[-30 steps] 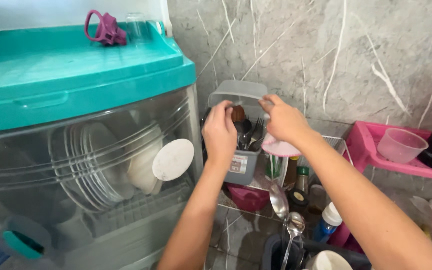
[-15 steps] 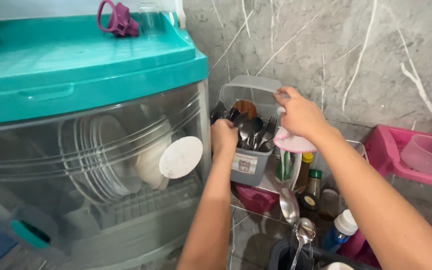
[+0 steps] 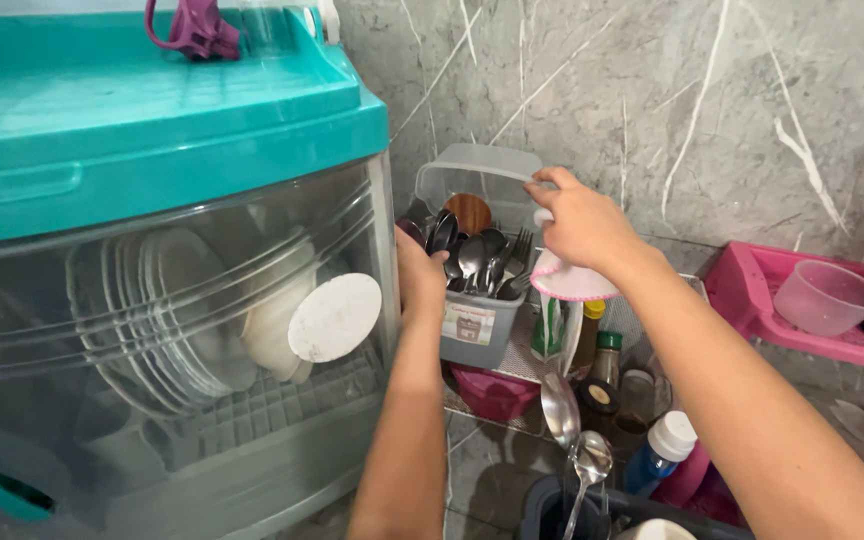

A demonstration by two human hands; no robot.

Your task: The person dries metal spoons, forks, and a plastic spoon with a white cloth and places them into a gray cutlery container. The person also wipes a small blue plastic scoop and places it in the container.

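Grey cutlery caddy upright beside teal dish-rack cabinet, spoons and forks standing handles-down, long axes vertical. Right hand pinches clear hinged lid — raised, tilted back. Left hand at caddy's left rim; grip hidden, cannot tell.

Grey marble-veined wall behind a teal-topped dish cabinet, evenly lit.

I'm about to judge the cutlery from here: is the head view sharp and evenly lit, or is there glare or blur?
Head view: cutlery bin and right hand are sharp and softly lit; the dish cabinet's clear door shows pale reflections that haze the plates behind; the left hand is shaded by the bin; ladles at the bottom edge look slightly soft.
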